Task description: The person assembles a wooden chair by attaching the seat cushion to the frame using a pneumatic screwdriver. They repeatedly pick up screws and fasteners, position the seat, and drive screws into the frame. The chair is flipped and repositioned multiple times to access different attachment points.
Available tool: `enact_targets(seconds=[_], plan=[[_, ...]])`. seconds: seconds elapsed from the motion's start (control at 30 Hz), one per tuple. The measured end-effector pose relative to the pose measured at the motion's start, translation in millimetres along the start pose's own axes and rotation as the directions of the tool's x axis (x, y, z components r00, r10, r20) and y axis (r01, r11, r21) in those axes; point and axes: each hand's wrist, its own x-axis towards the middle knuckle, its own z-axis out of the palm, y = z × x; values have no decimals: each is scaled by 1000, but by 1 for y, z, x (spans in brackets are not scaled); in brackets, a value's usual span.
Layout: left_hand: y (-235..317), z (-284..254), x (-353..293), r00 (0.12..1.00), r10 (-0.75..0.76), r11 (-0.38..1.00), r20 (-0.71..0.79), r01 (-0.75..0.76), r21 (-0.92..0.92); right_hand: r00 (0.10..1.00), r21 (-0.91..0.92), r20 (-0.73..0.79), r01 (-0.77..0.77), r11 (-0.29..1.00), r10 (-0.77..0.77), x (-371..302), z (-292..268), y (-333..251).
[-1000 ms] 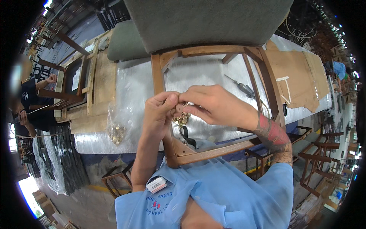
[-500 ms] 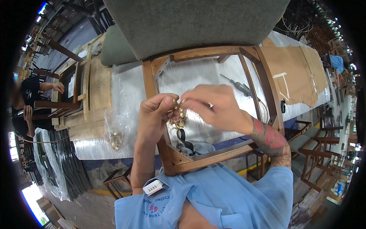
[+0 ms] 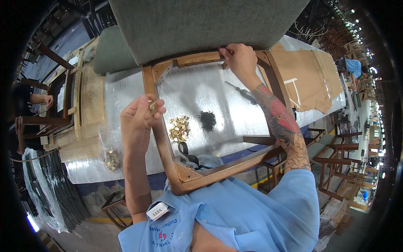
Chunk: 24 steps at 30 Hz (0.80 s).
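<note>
A wooden chair frame (image 3: 161, 145) with a grey upholstered backrest (image 3: 210, 27) lies before me. My left hand (image 3: 135, 119) is raised over its left rail, fingers curled round small brass-coloured metal pieces (image 3: 152, 104). At the far rail, below the backrest, my right hand (image 3: 243, 63) is closed in a pinch against the wood. Whatever its fingertips hold is hidden. Inside the frame, a heap of brass-coloured pieces (image 3: 179, 128) lies beside a heap of small dark screws (image 3: 207, 120). A power screwdriver (image 3: 243, 92) rests there too, partly behind my right forearm.
Shiny plastic wrap covers the table (image 3: 121, 90). A clear bag of metal pieces (image 3: 111, 158) sits at the left, cardboard (image 3: 312, 80) at the right. Further left, another person's hands (image 3: 44, 101) are at a second chair frame (image 3: 69, 92). More chairs (image 3: 331, 153) stand at the right.
My hands have parted. The right one has moved away to the far rail, while the left has shifted left with brass-coloured pieces in it. Both heaps are now uncovered.
</note>
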Motion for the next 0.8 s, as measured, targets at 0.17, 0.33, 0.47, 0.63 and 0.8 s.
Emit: enact_targets(seconds=[0.17, 0.33, 0.47, 0.63, 0.8], plan=[[13, 28, -6, 997, 30, 1000, -76, -30, -6, 996, 57, -85, 17, 998, -12, -5, 15, 5], [7, 21, 1, 998, 19, 997, 63, -24, 78, 966, 45, -230, 130, 991, -116, -9, 24, 5], [1, 23, 10, 997, 50, 980, 59, -60, 188, 963, 35, -253, 102, 994, -90, -7, 25, 2], [11, 52, 26, 997, 39, 916, 64, -61, 397, 991, 298, -135, 48, 953, -8, -15, -4, -25], [12, 69, 29, 970, 50, 914, 238, -140, 380, 824, 749, 485, -220, 625, -293, -52, -56, -56]])
